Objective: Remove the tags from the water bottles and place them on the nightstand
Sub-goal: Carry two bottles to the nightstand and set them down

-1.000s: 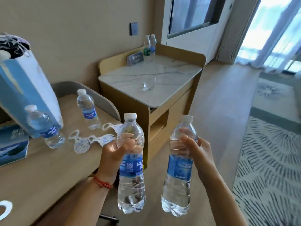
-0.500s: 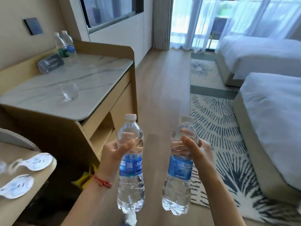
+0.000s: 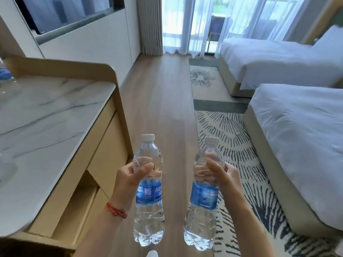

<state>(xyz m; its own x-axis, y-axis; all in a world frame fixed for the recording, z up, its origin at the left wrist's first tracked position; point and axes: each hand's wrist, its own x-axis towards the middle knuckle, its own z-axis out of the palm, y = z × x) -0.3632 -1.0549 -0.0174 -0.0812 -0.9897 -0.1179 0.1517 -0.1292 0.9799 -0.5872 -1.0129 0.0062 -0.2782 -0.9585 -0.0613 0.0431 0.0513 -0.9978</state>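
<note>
L hand (image 3: 130, 178): forearm up, fingers curled round upper body of L bottle (image 3: 149, 199), gripping it upright. R hand (image 3: 221, 176): same pose, fingers wrapped round R bottle (image 3: 203, 203). Both bottles held side by side over floor (image 3: 163, 108), apart, betw. marble worktop (image 3: 46, 115) and bed (image 3: 300, 127).

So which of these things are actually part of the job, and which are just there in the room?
Part of the job:
- left bottle, held in the left hand
- right bottle, held in the right hand

Just there:
- marble-topped counter
- two beds
- patterned rug
- curtains
</note>
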